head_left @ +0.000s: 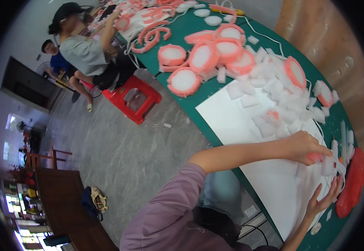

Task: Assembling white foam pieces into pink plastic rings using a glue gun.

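My left hand [302,147] reaches across a white board [259,175] at the table's right side. Its fingers are closed on a small pink piece [314,157], mostly hidden by the hand. Against that piece is a white block-like thing [328,166] with a red spot and white cords beside it; its kind is not clear. My right hand [324,198] is just nearer to me, its fingers stretched and apart, close to the white cords. A loose heap of white foam pieces [280,90] lies beyond my left hand, partly on the board.
Round pink-rimmed white foam pieces [201,56] are piled on the green table [182,100]. A red plastic bag [352,184] lies by the right edge. To the left are a red stool [134,98] and a person [88,54] working at the table, with another person [60,62] seated behind.
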Demonstrator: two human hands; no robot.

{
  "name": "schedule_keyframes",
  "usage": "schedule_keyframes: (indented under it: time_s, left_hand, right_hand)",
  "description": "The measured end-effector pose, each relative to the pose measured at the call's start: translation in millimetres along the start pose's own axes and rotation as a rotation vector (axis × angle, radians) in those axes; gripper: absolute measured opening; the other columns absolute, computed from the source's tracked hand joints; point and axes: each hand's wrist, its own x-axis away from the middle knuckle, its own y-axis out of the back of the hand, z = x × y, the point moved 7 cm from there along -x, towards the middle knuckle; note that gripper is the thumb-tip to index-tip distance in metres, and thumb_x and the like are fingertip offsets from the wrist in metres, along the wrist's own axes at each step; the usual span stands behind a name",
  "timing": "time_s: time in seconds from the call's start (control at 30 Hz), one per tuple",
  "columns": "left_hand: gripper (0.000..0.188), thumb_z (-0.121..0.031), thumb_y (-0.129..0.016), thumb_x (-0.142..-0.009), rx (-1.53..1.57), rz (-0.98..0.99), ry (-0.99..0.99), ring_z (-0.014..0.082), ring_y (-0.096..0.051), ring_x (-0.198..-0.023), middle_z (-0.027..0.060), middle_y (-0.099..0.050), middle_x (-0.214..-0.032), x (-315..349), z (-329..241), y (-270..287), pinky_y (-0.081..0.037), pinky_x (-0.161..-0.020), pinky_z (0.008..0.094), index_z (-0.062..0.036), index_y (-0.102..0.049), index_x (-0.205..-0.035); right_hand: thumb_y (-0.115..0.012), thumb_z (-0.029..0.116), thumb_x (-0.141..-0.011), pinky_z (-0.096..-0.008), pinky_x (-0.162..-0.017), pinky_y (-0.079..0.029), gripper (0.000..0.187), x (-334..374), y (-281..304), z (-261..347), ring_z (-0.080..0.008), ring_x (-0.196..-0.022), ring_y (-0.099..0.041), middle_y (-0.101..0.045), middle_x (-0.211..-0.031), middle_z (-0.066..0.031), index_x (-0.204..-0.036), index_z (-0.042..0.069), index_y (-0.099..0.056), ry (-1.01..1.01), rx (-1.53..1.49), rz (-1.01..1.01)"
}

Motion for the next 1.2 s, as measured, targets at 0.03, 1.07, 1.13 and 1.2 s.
schedule_keyframes:
  time_s: [0.03,1.07,1.13,1.2]
  left_hand:
    - [0.050,-0.018,-0.067,-0.061,-0.009,-0.003,0.008,0.0244,-0.058,-0.060,0.0059,-0.055,-0.064,0.3,0.9,0.9,-0.045,-0.054,0.0350,-0.0244,-0.056,-0.110]
    - [0.050,-0.017,-0.066,-0.059,0.084,-0.084,0.002,0.0247,-0.056,-0.056,0.0067,-0.055,-0.063,5.8,3.8,5.7,-0.042,-0.051,0.0344,-0.0201,-0.057,-0.108]
    - [0.049,-0.018,-0.066,-0.060,0.080,-0.071,0.021,0.0248,-0.055,-0.055,0.0062,-0.055,-0.062,5.5,4.9,5.5,-0.042,-0.050,0.0344,-0.0216,-0.057,-0.108]
    - [0.049,-0.018,-0.066,-0.061,0.095,-0.087,0.011,0.0245,-0.055,-0.055,0.0062,-0.055,-0.062,5.4,3.8,7.1,-0.042,-0.050,0.0342,-0.0220,-0.057,-0.108]
  right_hand:
    - [-0.057,0.001,-0.079,-0.0410,-0.091,-0.038,0.035,1.7,1.9,-1.4,-0.0361,-0.110,-0.045,-0.044,-0.122,-0.0231,-0.112,-0.004,-0.045,0.010,0.061,-0.019]
    - [-0.052,-0.008,-0.082,-0.0330,-0.067,-0.043,0.008,18.6,-4.6,1.1,-0.0230,-0.062,-0.049,-0.051,-0.067,-0.0114,-0.074,-0.006,-0.051,0.145,-0.059,-0.057]
    - [-0.051,-0.008,-0.082,-0.0334,-0.069,-0.044,0.005,18.8,-4.4,-7.6,-0.0247,-0.065,-0.050,-0.051,-0.071,-0.0132,-0.078,-0.006,-0.051,0.047,-0.149,-0.051]
    - [-0.051,-0.008,-0.082,-0.0343,-0.072,-0.044,0.003,18.4,-2.1,-7.9,-0.0266,-0.071,-0.052,-0.053,-0.079,-0.0151,-0.084,-0.006,-0.051,0.051,-0.128,-0.080]
